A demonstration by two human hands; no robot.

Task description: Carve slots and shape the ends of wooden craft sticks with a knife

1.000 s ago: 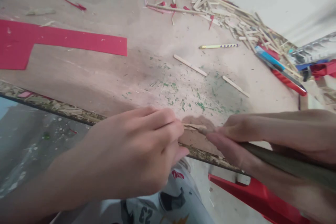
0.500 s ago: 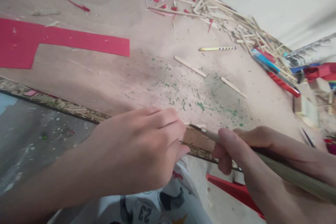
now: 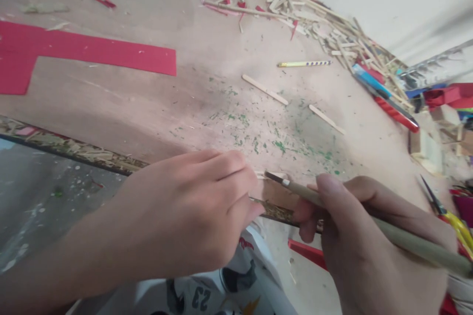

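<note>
My left hand (image 3: pixel 207 211) is closed at the table's near edge. Its fingers hold down a pale craft stick (image 3: pixel 279 175), whose far end sticks out to the right; the rest is hidden under the fingers. A carving tool (image 3: pixel 406 238) with a long wooden handle and a short dark blade lies in the closed grip of my right hand (image 3: pixel 354 226). Its blade tip rests on or just above the stick, close to my left fingertips; which of the two, I cannot tell.
Two loose craft sticks (image 3: pixel 264 89) and a pencil (image 3: pixel 305 64) lie beyond, among green crumbs (image 3: pixel 254 140). Red card (image 3: pixel 121 54) is at left. Stick scraps (image 3: pixel 295 7) pile along the wall. A blue-and-red cutter (image 3: pixel 386 98) and yellow-handled scissors (image 3: pixel 443 211) are at right.
The view has shifted slightly to the right. My right hand has drawn back a little and turned, with the blade still near the stick. My left hand keeps its hold.
</note>
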